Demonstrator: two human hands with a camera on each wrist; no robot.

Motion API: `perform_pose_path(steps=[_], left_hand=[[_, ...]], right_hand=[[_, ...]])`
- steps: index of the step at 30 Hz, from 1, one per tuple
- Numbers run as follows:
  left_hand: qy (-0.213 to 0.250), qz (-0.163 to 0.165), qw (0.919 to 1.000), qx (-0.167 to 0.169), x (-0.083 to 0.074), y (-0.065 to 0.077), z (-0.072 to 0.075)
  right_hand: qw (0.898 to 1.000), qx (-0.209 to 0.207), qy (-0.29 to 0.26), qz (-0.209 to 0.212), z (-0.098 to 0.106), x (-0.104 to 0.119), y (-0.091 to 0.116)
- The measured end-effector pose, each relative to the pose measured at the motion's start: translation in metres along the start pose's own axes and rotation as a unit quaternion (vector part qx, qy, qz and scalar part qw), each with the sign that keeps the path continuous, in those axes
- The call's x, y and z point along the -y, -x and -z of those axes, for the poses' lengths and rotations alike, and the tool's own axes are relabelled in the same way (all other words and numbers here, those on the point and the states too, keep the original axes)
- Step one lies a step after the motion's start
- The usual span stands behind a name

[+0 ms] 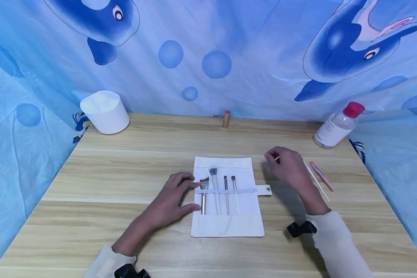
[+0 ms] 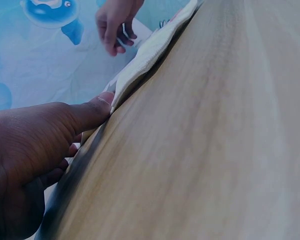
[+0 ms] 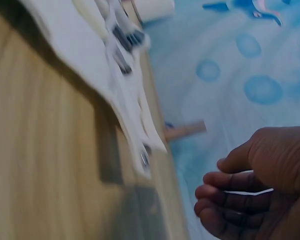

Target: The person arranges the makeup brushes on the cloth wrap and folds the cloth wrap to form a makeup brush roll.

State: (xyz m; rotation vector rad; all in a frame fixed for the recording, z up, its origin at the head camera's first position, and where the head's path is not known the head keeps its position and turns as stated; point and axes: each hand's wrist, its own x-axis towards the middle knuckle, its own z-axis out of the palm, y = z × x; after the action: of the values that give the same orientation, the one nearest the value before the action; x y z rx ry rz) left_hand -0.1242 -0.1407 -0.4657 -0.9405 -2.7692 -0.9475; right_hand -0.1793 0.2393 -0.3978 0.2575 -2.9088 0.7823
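Note:
A white fabric brush roll [image 1: 229, 226] lies unfolded on the table, with several makeup brushes [image 1: 214, 181] tucked under its elastic strap. My left hand [image 1: 175, 200] rests at the roll's left edge, thumb and fingers spread apart. In the left wrist view its thumb [image 2: 97, 107] touches the edge of the cloth. Beyond the roll's right side, my right hand [image 1: 288, 166] hovers over the table with loosely bent fingers. The right wrist view shows nothing between those fingers [image 3: 235, 200]. A pale thin stick [image 1: 317, 183] and a pink-handled brush [image 1: 321, 175] lie beside the right forearm.
At the back left stands a white roll of tissue [image 1: 105, 114]. A brown lipstick-like tube [image 1: 226, 119] stands at the back middle. A clear bottle with a red cap [image 1: 335, 127] is at the back right. The roll's snap tab [image 1: 264, 190] sticks out rightward.

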Motion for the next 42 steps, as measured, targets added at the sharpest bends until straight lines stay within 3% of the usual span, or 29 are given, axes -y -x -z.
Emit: perform_pose_path(steps=[8,12,17,33,42], left_hand=[[0.002,-0.003,1.0,-0.004,0.001,-0.001,0.0],[0.003,-0.005,1.0,-0.004,0.001,0.0,-0.001],[0.003,-0.01,0.9999,-0.009,0.001,0.0,-0.001],[0.003,-0.014,0.9998,-0.012,0.002,0.0,-0.001],[0.002,-0.008,1.0,-0.006,0.002,-0.001,-0.001]], right_hand=[[0.994,-0.012,0.084,-0.069,0.03,-0.028,0.003],[0.988,0.007,0.108,-0.113,0.035,-0.041,0.005],[0.983,0.015,0.125,-0.131,0.036,-0.058,0.007],[0.978,0.06,0.118,-0.16,0.037,-0.077,0.006],[0.974,0.061,0.102,-0.194,0.036,-0.083,0.006]])
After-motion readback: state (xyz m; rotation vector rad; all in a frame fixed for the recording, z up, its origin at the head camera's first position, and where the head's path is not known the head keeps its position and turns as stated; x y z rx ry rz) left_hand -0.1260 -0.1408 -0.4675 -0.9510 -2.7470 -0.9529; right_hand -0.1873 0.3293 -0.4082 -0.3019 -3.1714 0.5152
